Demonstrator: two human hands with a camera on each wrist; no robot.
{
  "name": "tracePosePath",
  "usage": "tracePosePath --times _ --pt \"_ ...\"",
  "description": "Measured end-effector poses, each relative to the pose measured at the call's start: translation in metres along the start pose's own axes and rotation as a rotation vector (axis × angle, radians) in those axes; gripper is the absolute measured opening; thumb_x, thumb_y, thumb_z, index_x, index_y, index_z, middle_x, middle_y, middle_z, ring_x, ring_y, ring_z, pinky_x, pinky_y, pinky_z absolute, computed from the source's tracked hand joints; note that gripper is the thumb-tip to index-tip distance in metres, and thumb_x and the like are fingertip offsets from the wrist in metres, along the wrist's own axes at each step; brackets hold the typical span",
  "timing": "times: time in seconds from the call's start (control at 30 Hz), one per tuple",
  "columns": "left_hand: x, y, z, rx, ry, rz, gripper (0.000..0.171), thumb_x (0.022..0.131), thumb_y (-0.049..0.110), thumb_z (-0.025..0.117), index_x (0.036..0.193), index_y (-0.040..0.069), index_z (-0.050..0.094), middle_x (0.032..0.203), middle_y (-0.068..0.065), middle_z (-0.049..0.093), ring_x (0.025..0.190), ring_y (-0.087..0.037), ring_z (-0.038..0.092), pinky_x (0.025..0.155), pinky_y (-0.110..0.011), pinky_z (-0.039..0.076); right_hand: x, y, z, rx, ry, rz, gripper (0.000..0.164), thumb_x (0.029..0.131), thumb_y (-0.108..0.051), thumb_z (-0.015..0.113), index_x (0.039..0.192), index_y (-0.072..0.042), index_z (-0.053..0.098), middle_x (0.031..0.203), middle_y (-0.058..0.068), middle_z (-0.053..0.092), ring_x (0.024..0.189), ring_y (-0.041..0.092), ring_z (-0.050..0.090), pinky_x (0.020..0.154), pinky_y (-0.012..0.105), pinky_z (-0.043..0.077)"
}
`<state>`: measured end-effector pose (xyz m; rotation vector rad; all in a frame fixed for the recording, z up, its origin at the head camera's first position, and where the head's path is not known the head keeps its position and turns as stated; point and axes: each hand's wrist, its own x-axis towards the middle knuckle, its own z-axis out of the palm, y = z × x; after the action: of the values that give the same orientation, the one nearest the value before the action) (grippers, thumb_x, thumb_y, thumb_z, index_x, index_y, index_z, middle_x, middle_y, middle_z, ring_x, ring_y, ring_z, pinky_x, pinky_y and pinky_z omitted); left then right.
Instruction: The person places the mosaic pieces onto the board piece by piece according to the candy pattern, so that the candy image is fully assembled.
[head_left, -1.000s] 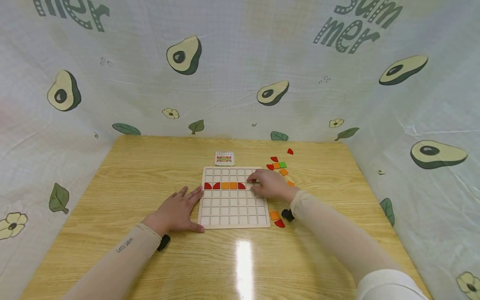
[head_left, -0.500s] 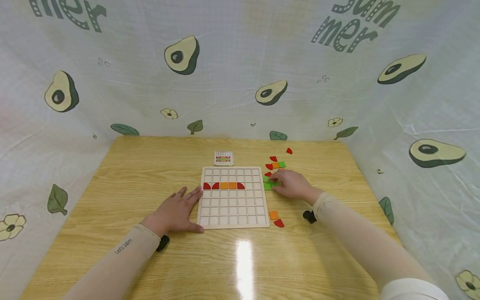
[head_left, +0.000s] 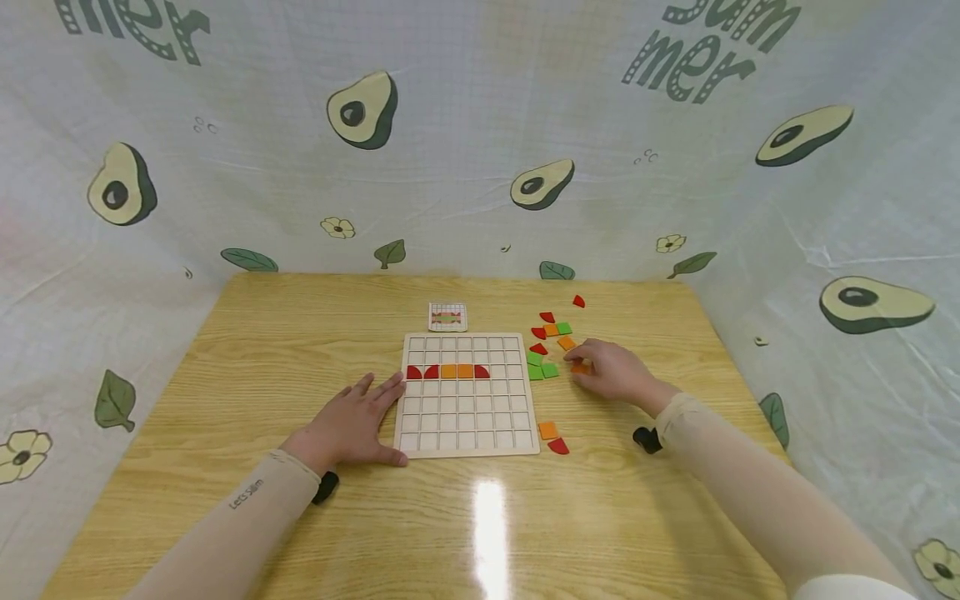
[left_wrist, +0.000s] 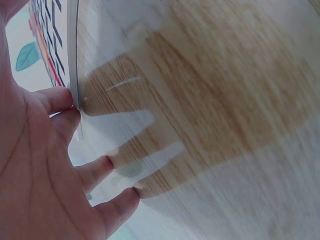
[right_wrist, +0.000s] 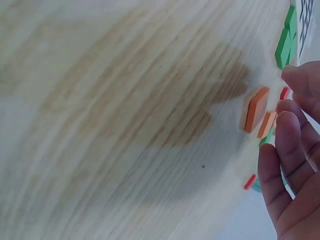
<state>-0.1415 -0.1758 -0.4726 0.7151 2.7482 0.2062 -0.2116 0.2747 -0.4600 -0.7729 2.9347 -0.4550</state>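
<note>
My right hand [head_left: 611, 371] is low at the right side of the table [head_left: 337, 317], with the arm reaching in from the near right. Its thumb and fingers bend a little and stay apart, holding nothing. An orange tile [right_wrist: 256, 109] lies on the table close to the fingertips, so I think this step is picking up a tile. The next move seems to need a soft pinch on its thin edges. Nearby, 3 green tiles [head_left: 536, 372] lie beside the board [head_left: 468, 417]. On it, 5 pieces [head_left: 448, 371] make 1 row, red and orange. My left hand [head_left: 351, 429] is spread, its fingertips touching the board's left edge. Past the board is a small picture card [head_left: 447, 317].
</note>
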Motion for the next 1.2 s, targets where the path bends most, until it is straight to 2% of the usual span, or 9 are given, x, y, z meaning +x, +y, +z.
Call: tracePosePath --times 0.13,0.27,0.47,0.6,0.77,0.9,1.0,1.13,1.2 --pt "0.0 0.001 -0.001 0.001 0.004 0.008 0.118 0.072 0.08 0.065 0.159 0.01 0.026 0.165 -0.005 0.019 0.146 -0.047 0.017 0.109 -0.066 0.026 -0.014 -0.008 -0.002 -0.007 0.006 -0.048 0.032 0.088 -0.017 0.076 0.118 -0.01 0.072 0.101 0.002 0.064 0.063 0.008 0.046 0.059 0.028 0.043" --pt "0.0 0.002 -0.003 0.003 0.005 0.01 0.118 0.073 0.079 0.066 0.159 0.009 0.026 0.165 -0.006 0.019 0.145 -0.048 0.017 0.109 -0.066 0.026 -0.033 -0.028 -0.002 -0.005 -0.015 -0.125 0.036 0.087 -0.023 0.078 0.121 -0.012 0.071 0.106 0.001 0.065 0.063 0.005 0.046 0.058 0.026 0.044" --pt "-0.002 0.004 -0.007 0.009 0.001 0.003 0.117 0.073 0.079 0.066 0.158 0.008 0.027 0.164 -0.007 0.02 0.145 -0.048 0.018 0.108 -0.066 0.026 -0.055 -0.049 0.011 -0.038 -0.042 -0.198 0.051 0.081 -0.043 0.082 0.123 -0.017 0.07 0.111 -0.005 0.063 0.076 0.008 0.054 0.066 0.027 0.048" --pt "-0.002 0.005 -0.007 0.007 -0.001 0.003 0.117 0.073 0.078 0.067 0.158 0.008 0.027 0.164 -0.007 0.021 0.145 -0.048 0.018 0.108 -0.067 0.027 -0.062 -0.054 0.02 -0.072 -0.054 -0.229 0.053 0.081 -0.046 0.081 0.125 -0.018 0.068 0.112 -0.006 0.061 0.083 0.009 0.058 0.07 0.029 0.051" --pt "-0.002 0.005 -0.007 0.003 -0.001 0.003 0.117 0.073 0.077 0.067 0.158 0.008 0.027 0.164 -0.007 0.021 0.145 -0.048 0.019 0.108 -0.067 0.027 -0.061 -0.047 0.022 -0.126 -0.016 -0.194 0.045 0.085 -0.035 0.079 0.125 -0.017 0.068 0.111 -0.005 0.062 0.078 0.006 0.056 0.066 0.028 0.051" --pt "-0.003 0.005 -0.007 -0.005 0.002 0.002 0.117 0.073 0.077 0.068 0.158 0.008 0.028 0.164 -0.008 0.022 0.144 -0.049 0.019 0.107 -0.067 0.027 -0.057 -0.04 0.019 -0.167 0.044 -0.151 0.043 0.085 -0.027 0.079 0.124 -0.014 0.068 0.111 -0.001 0.064 0.077 0.01 0.06 0.063 0.031 0.052" --pt "-0.003 0.006 -0.006 -0.005 0.005 0.004 0.117 0.073 0.077 0.068 0.158 0.007 0.029 0.164 -0.009 0.022 0.144 -0.049 0.02 0.107 -0.067 0.027 -0.056 -0.041 0.019 -0.162 0.054 -0.126 0.045 0.085 -0.031 0.078 0.125 -0.014 0.068 0.113 0.0 0.064 0.078 0.012 0.061 0.064 0.033 0.053" --pt "-0.004 0.006 -0.007 -0.001 0.009 0.005 0.116 0.073 0.076 0.069 0.158 0.007 0.029 0.164 -0.008 0.022 0.144 -0.049 0.02 0.107 -0.067 0.028 -0.056 -0.043 0.022 -0.156 0.009 -0.106 0.051 0.085 -0.043 0.076 0.126 -0.014 0.067 0.113 -0.001 0.064 0.081 0.011 0.061 0.067 0.032 0.053" --pt "-0.004 0.006 -0.008 -0.004 0.011 0.008 0.115 0.073 0.075 0.069 0.158 0.007 0.029 0.164 -0.009 0.022 0.144 -0.05 0.02 0.107 -0.067 0.028 -0.056 -0.044 0.023 -0.162 -0.001 -0.093 0.049 0.086 -0.041 0.077 0.126 -0.014 0.067 0.111 -0.002 0.064 0.079 0.01 0.06 0.064 0.03 0.052"
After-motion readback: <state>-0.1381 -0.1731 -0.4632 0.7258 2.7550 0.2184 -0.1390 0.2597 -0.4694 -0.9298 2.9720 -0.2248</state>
